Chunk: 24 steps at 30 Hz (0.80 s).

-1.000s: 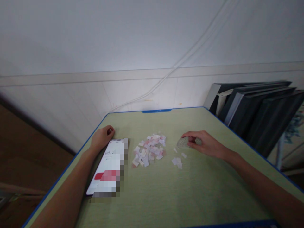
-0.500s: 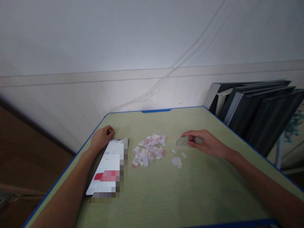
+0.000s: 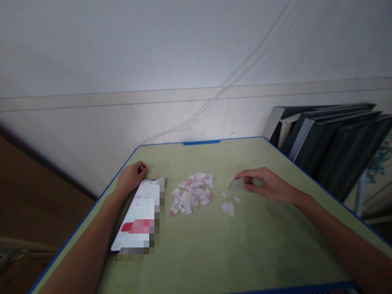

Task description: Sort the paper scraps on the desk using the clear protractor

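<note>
My right hand point(image 3: 260, 181) pinches a clear, half-round protractor point(image 3: 237, 185) between thumb and fingers, just above the table on the right side. The fingers cover part of its straight-to-curved body. A few loose paper scraps point(image 3: 228, 208) lie below and left of it. Further left is a heap of small torn paper bits point(image 3: 192, 192), white and pinkish, touched by neither hand. My left hand point(image 3: 131, 176) rests on the table's left side with its fingers curled in and nothing seen in them. Beside that wrist lies a phone point(image 3: 139, 208) showing a timer, partly pixelated.
The green table point(image 3: 196, 253) has a blue edge and a blue strip at its back against the wall. Several dark panels or folders point(image 3: 330, 143) lean beyond the right edge. A white cable point(image 3: 208, 104) runs along the wall, and a brown surface point(image 3: 27, 192) stands at left.
My right hand has shifted very slightly to the right, and the protractor has tilted so more of its face shows. The left hand, phone and paper heap stay put.
</note>
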Each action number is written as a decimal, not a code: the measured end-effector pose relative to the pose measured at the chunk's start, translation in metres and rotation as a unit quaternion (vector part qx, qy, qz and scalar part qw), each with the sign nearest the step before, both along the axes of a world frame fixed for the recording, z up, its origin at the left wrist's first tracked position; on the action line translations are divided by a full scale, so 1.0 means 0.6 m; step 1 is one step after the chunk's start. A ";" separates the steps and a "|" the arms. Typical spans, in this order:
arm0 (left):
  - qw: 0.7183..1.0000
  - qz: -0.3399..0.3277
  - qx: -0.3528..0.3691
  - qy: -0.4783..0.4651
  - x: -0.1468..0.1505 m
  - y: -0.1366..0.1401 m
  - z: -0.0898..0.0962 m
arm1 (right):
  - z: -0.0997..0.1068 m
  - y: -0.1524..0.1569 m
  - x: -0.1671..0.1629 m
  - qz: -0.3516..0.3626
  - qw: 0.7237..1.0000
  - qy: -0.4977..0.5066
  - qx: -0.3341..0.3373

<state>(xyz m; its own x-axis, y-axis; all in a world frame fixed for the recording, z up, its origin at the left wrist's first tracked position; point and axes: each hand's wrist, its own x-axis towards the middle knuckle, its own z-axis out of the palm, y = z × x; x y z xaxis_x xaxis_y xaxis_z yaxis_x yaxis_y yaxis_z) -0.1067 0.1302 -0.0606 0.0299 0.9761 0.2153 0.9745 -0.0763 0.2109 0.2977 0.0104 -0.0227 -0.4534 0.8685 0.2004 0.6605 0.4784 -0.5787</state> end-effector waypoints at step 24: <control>1.000 -0.001 -0.001 -0.001 0.002 -0.002 0.002 | -0.007 -0.004 -0.013 0.058 0.998 -0.016 -0.024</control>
